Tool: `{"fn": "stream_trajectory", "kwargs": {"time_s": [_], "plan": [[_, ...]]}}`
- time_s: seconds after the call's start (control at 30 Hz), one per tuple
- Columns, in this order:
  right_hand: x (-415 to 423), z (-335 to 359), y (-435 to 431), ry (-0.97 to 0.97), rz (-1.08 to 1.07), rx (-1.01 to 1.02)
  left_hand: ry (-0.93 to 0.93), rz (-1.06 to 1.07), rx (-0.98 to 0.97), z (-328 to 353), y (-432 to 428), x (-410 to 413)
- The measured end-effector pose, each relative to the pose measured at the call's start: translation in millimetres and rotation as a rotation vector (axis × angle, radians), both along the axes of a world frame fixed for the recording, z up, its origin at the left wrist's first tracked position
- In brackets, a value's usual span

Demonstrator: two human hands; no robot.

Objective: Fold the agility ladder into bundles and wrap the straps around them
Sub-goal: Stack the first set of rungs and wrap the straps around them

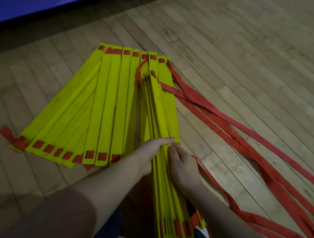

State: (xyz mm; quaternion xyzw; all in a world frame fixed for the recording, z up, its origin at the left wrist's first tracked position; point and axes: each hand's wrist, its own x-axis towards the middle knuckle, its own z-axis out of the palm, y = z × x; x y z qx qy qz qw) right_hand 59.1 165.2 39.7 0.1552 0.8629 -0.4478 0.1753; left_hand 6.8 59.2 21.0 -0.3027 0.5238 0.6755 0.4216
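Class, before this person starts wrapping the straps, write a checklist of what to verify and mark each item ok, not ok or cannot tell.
1. Stacked yellow rungs pressed between left hand and right hand: ok.
2. All rungs gathered into the bundle: not ok; the fanned rungs lie flat on the wooden floor.
3. Red straps free of tangles: not ok; they cross and loop to the right.
4. Bundle's near ends level: cannot tell.
5. Strap end within reach: cannot tell.
6. Floor space around the ladder: ok.
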Motion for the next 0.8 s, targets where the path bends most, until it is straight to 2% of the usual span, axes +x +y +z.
{"fn": "stream_trajectory", "kwargs": {"time_s": [0.07, 0.1, 0.2, 0.43, 0.57, 0.7, 0.8], "plan": [[-1.1, 0.2, 5.8, 0.003, 0.099, 0.196, 0.029, -0.012, 0.001, -2.4, -1.1, 1.5], [-2.5, -0.6, 9.9, -0.002, 0.068, 0.234, 0.037, -0.012, 0.005, -0.8, -1.0, 2.6], [-5.6, -15.6, 24.5, -0.044, -0.102, 0.083, 0.034, 0.018, 0.050, 2.2, -2.8, 4.3], [-6.4, -53.9, 39.7, -0.346, 0.010, -0.080, 0.037, 0.092, 0.128, -5.1, -9.6, 3.4], [-15.3, -51.1, 32.6, -0.279, -0.143, -0.128, 0.050, 0.064, 0.124, 2.0, -8.0, 2.4], [-20.3, -36.3, 37.1, -0.254, -0.293, -0.318, 0.056, 0.039, 0.040, 3.5, -12.7, -1.9], [-21.6, -24.1, 33.0, -0.194, -0.334, -0.298, 0.035, 0.058, -0.016, -1.2, -14.2, -2.2]]}}
